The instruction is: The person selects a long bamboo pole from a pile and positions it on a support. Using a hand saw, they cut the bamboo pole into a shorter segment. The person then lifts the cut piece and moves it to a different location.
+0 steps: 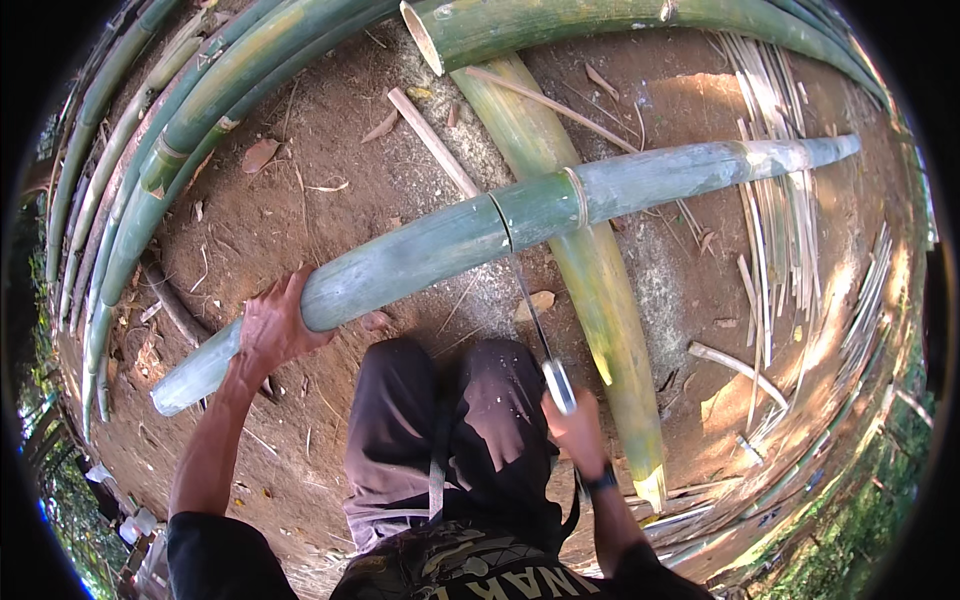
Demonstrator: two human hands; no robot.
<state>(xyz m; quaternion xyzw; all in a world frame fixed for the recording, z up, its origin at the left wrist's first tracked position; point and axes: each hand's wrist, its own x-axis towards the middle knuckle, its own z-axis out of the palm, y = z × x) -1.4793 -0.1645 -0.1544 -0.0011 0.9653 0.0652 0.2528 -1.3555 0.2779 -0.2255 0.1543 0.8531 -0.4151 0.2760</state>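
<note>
A thick green bamboo pole (pixel 400 262) with a whitish bloom runs across in front of me, its left end lower and nearer. My left hand (pixel 274 322) is wrapped over the pole near that end. In my right hand (pixel 574 425), closed round the grip, is a handsaw (pixel 535 318) seen edge-on. Its thin blade reaches up to the pole, where a dark cut line (pixel 503 222) crosses the surface, just left of a node ring. Under the pole lies a yellow-green bamboo log (pixel 612 310), set crosswise as a support. Both my knees are bent close to the pole.
Long bamboo poles (pixel 190 130) are stacked at the left, and another thick hollow pole (pixel 540 30) lies across the far side. Thin split strips (pixel 785 210) lie in a bundle at the right. Pale sawdust (pixel 655 290), dry leaves and offcuts are scattered on the dirt.
</note>
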